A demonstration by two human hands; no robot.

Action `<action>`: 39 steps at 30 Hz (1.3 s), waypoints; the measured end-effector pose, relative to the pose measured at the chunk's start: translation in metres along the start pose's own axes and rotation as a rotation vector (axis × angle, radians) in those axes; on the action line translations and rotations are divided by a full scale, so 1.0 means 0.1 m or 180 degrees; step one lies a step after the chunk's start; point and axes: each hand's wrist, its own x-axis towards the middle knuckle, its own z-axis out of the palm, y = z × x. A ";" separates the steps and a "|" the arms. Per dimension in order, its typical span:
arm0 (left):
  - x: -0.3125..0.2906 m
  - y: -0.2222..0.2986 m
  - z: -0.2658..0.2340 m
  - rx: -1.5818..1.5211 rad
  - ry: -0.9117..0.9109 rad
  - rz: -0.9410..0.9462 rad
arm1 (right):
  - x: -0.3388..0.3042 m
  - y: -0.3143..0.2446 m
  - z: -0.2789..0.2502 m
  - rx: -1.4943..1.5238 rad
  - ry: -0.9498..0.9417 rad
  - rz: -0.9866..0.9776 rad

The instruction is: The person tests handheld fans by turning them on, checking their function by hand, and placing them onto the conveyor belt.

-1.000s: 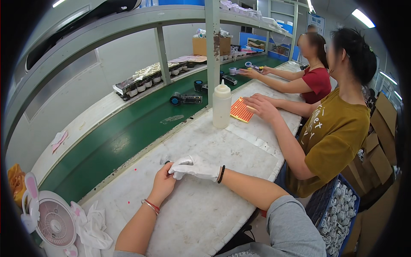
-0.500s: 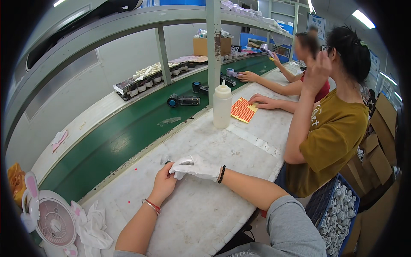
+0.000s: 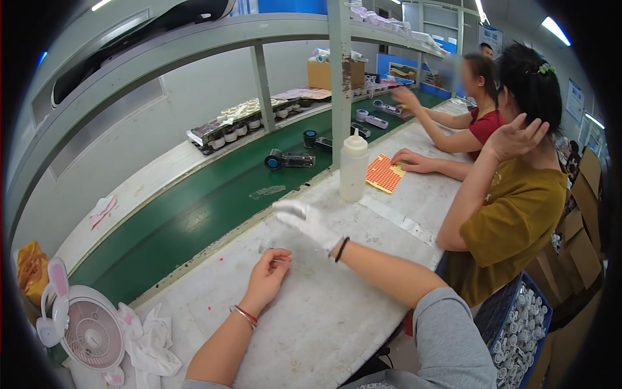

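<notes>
My bare left hand [image 3: 268,277] rests low over the white tabletop [image 3: 311,305], its fingers curled inward. A faint grey, see-through shape [image 3: 266,245] shows just beyond it, too blurred to name; whether the hand holds it, I cannot tell. My right hand [image 3: 306,222], in a white glove, is stretched out with thumb and fingers apart near the green conveyor belt [image 3: 214,223]. Nothing shows in it. On the belt beyond lie dark devices with round heads, the nearest device [image 3: 289,159] having a clear-looking body. A white squeeze bottle [image 3: 354,170] stands upright right of my glove.
A metal post [image 3: 339,84] rises at the belt's edge. A sheet of red stickers [image 3: 385,174] lies by a co-worker's hand [image 3: 414,161]. A rabbit-eared fan [image 3: 91,334] and white cloth [image 3: 152,347] sit at the left. A blue crate [image 3: 541,324] of parts stands right.
My hands have parted: the gloved right one moved forward toward the belt and opened. The view shifted slightly. The farther co-worker's arm has lifted over the belt.
</notes>
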 end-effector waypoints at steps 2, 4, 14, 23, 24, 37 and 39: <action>-0.02 0.00 -0.03 0.0035 -0.0013 -0.0060 | 0.30 0.13 -0.04 -0.0147 0.0067 0.0173; 0.02 -0.03 0.01 -0.0026 -0.0060 -0.0083 | 0.58 0.36 -0.20 -0.1900 0.0179 -0.0256; 0.03 0.05 0.02 0.0019 -0.0148 -0.0308 | 1.71 1.25 -0.71 -0.4459 0.0379 0.0241; 0.01 0.06 -0.01 -0.0216 0.0088 -0.0261 | 1.63 0.92 -0.38 -0.3712 -0.0025 0.0944; 0.02 0.05 0.00 -0.0169 0.0097 -0.0176 | 1.50 0.84 -0.32 -0.3430 0.0069 0.0935; 0.01 0.11 0.02 -0.0301 0.0309 -0.0010 | -0.59 -0.32 -0.17 0.1730 -0.0111 0.1857; 0.00 0.14 0.04 -0.0316 0.0220 0.0018 | -0.65 -0.39 -0.22 0.1709 -0.0194 0.1736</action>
